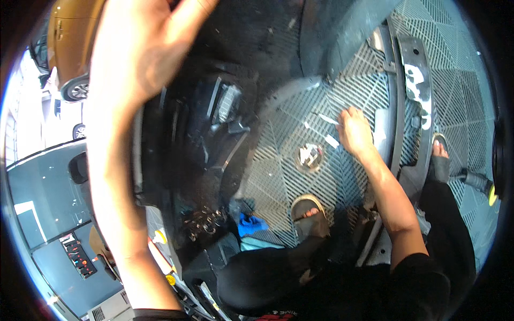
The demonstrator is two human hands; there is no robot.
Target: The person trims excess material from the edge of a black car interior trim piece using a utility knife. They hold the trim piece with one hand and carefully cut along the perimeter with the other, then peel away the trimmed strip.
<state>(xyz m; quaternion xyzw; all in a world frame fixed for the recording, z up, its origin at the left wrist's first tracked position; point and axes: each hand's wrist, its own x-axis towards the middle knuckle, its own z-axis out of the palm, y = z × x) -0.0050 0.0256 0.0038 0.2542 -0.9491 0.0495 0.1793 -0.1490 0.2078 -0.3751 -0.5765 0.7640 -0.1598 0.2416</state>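
My left arm rises along the left side, and my left hand (155, 45) lies close at the top, over large black car body parts. Its fingers run out of the picture, so their grip is hidden. Lower down at the right, my right hand (354, 131) has its fingers curled round a slim whitish pen-like tool (327, 119). The tool's thin dark tip points left, above the slatted grey floor. Close to that hand lie a small white block (332, 141) and a smaller white piece (307, 124). A round dish of white scraps (310, 155) sits just below them.
A long black curved car part (397, 107) stands right of my right hand. Dark panels (214, 139) fill the middle left. Blue cloths (252, 224) lie near my sandalled foot (309, 211). A tool with a yellow disc (476, 182) rests far right; an orange car (75, 43) stands upper left.
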